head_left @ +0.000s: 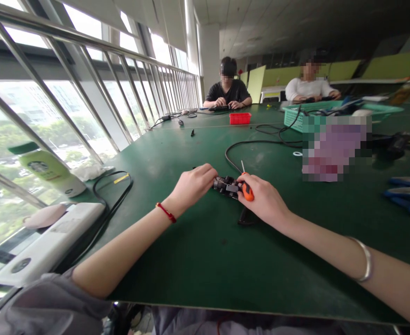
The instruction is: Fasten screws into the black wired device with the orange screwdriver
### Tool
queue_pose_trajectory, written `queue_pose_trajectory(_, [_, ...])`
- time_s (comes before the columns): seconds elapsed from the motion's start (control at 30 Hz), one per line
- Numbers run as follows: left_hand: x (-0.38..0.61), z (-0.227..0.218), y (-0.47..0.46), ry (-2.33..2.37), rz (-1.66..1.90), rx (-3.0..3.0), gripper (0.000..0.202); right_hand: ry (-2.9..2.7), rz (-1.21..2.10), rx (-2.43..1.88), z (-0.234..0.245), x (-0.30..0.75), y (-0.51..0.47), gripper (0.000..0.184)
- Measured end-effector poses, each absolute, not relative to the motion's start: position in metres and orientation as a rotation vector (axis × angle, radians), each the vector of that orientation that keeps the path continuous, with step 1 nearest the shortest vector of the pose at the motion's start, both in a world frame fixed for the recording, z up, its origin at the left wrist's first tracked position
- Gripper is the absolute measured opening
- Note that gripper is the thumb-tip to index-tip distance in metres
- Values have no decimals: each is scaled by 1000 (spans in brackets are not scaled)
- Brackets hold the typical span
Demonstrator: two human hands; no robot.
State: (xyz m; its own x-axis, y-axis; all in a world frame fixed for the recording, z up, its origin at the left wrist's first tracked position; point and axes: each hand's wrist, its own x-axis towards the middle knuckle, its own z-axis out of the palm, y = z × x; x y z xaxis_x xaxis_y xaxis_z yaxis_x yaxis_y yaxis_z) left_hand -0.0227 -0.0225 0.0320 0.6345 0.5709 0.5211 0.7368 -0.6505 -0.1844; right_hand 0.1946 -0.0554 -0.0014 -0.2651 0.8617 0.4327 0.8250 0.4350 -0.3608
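Pinching the left end of a small black-and-grey mechanical assembly [227, 187] between its fingertips, the left hand [195, 185] reaches in over the dark green tabletop [177, 270], a red cord bracelet [166, 212] around its wrist. The right hand [265, 197], its forearm ringed by a silver-coloured bangle [367, 260], is curled around an orange-and-black screwdriver handle [248, 190], with the thin metal shaft pointing up and away from the assembly; its thumb is at the right end of the assembly, though whether it presses there I cannot tell. The assembly lies between the two hands, near the middle of the table, and whether it rests on the surface or is held just above it cannot be told. Beyond it a thin black cable [227, 156] curves off toward a teal plastic basket [294, 120], and farther back sits a small red plastic bin [240, 120]. A green-capped, pale green bottle [46, 168] leans at left near a flat white oblong case [54, 242], while a co-worker in a black shirt [239, 90] sits at the far end
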Motion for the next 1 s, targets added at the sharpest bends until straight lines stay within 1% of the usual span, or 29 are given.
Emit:
queue_pose_trajectory(0.07, [-13,26,-30,-899,-560,-2455,23,-2135,83,-1399,-1,192,-57,24])
queue_pose_trajectory(0.17, [-10,18,-32,-850,-607,-2423,22,-2147,97,-1350,-1,194,-59,24])
queue_pose_trajectory(0.3, [-7,13,-31,-822,-650,-2418,21,-2145,-56,-1299,-1,198,-63,28])
queue_pose_trajectory(0.4, [-2,12,-33,-779,-677,-2400,22,-2140,-139,-1150,1,200,-65,30])
queue_pose_trajectory(0.57, [2,13,-33,-722,-662,-2373,22,-2155,-79,-965,5,199,-70,22])
queue_pose_trajectory(1.0, [1,14,-30,-639,-589,-2349,21,-2176,81,-967,5,197,-69,20])
